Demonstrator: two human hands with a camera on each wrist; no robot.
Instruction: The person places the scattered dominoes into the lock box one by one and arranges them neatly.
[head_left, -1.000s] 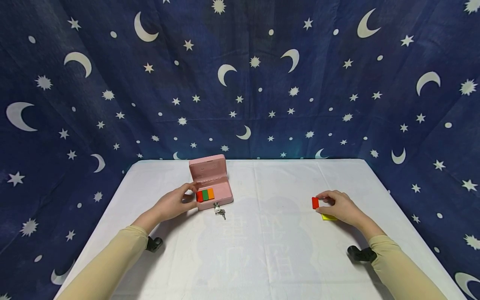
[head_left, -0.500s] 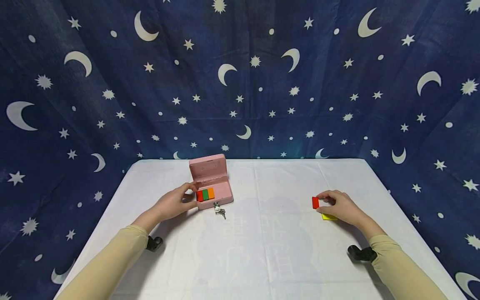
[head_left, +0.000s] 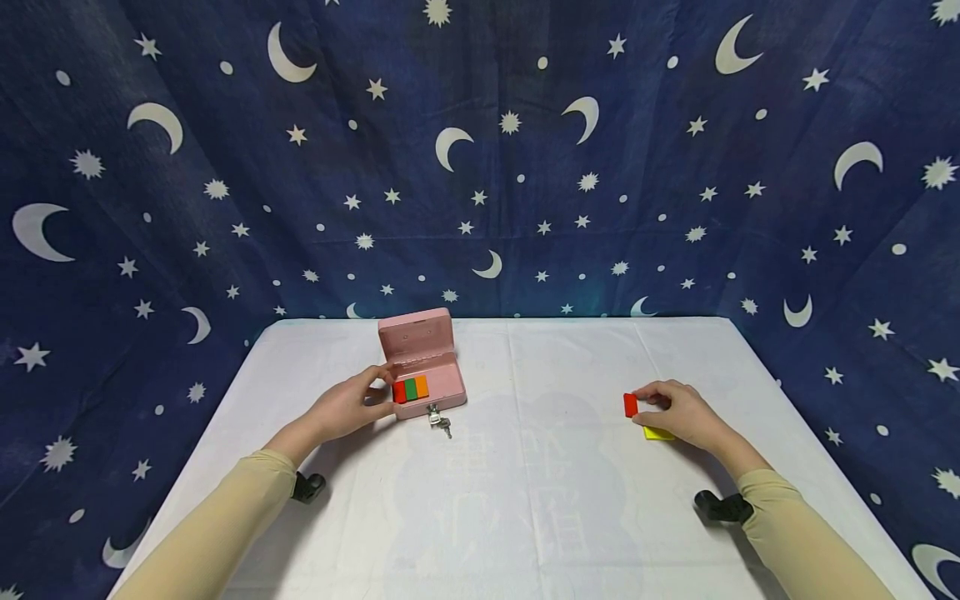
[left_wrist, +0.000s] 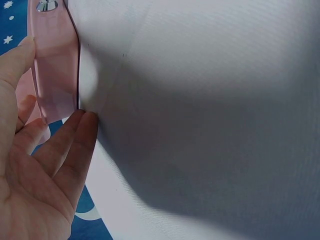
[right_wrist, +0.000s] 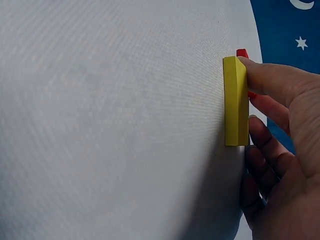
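Note:
A pink cash box stands with its lid up at the left of the white table. Inside, at its left end, a red block, a green block and an orange block sit side by side. My left hand holds the box's left end, thumb at the front corner and index finger towards the back. Far to the right, my right hand pinches another red block between thumb and index finger. A yellow block lies on the table just under that hand, partly covered in the head view.
Keys hang from the lock at the box's front. A white cloth covers the table. Behind it hangs a dark blue curtain with moons and stars. A black camera mount is on each wrist.

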